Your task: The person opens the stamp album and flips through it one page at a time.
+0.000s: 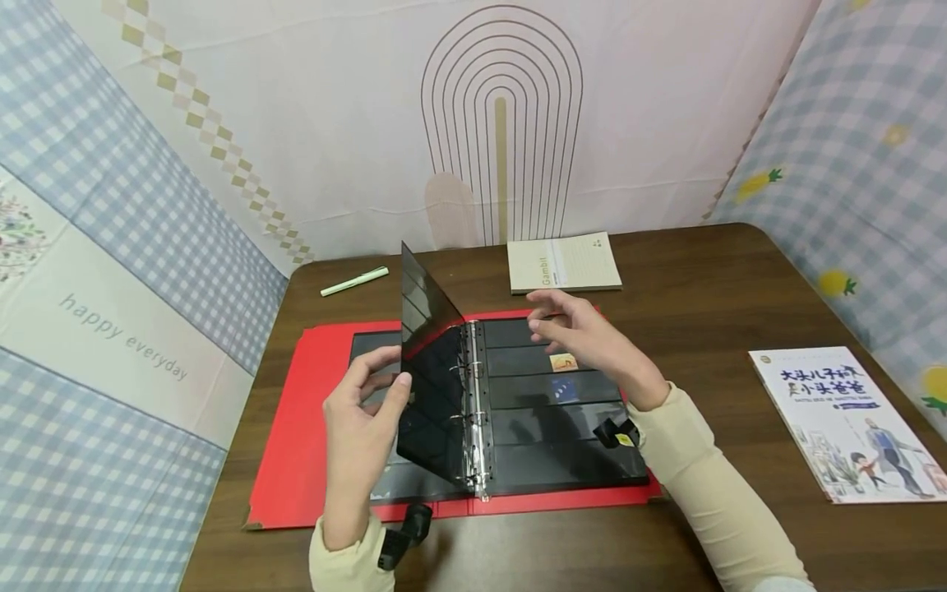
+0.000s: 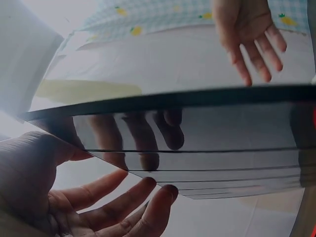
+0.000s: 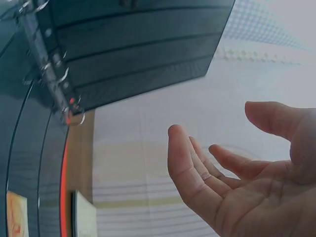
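Observation:
A red ring binder (image 1: 284, 427) lies spread on the table, filled with black stamp-album pages. My left hand (image 1: 362, 419) holds the outer edge of one glossy black page (image 1: 429, 386) between thumb and fingers; the page stands steeply up from the metal rings (image 1: 476, 411). In the left wrist view, the fingers (image 2: 153, 207) mirror in its strips. Over the right-hand page (image 1: 555, 427) hovers my right hand (image 1: 580, 333), fingers loosely bent and nothing in them. Below it, an orange stamp (image 1: 564, 362) and a blue stamp (image 1: 564, 390) sit in that page's pocket rows.
Behind the binder lies a cream notebook (image 1: 565, 261), close to the back edge of the brown table (image 1: 688, 288). A pale green pen (image 1: 355, 281) rests at the back left. At the far right is a white picture book (image 1: 851, 423). Patterned cloth hangs around the table.

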Demonstrator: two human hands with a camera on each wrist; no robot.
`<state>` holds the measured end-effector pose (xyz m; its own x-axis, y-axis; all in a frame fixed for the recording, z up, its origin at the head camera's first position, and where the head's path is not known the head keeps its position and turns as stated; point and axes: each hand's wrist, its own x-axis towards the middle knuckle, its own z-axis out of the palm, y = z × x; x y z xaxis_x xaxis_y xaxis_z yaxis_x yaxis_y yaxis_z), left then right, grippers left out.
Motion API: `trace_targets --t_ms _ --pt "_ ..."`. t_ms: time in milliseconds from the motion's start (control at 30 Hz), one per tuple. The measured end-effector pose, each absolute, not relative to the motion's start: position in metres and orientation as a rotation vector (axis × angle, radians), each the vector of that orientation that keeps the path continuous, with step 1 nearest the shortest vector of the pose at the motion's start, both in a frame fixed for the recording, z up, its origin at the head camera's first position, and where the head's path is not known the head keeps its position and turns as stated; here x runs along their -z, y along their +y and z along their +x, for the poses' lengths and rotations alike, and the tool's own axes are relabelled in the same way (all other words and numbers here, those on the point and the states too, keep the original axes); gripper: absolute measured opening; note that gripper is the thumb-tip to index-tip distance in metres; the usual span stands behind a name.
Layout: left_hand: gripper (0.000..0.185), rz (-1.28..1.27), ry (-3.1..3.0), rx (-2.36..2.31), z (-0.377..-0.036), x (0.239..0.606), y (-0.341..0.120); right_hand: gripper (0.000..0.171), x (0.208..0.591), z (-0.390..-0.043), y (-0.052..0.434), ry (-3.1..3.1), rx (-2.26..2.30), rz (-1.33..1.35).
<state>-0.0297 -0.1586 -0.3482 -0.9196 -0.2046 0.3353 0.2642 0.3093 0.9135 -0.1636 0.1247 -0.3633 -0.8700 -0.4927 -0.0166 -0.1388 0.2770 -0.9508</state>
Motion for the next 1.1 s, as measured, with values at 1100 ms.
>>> trace_targets --t_ms 1100 --pt "0.046 0.171 -2.522 1.424 -0.002 0.352 -0.216 0.086 0.429 -0.196 0.181 2.628 1.041 -0.678"
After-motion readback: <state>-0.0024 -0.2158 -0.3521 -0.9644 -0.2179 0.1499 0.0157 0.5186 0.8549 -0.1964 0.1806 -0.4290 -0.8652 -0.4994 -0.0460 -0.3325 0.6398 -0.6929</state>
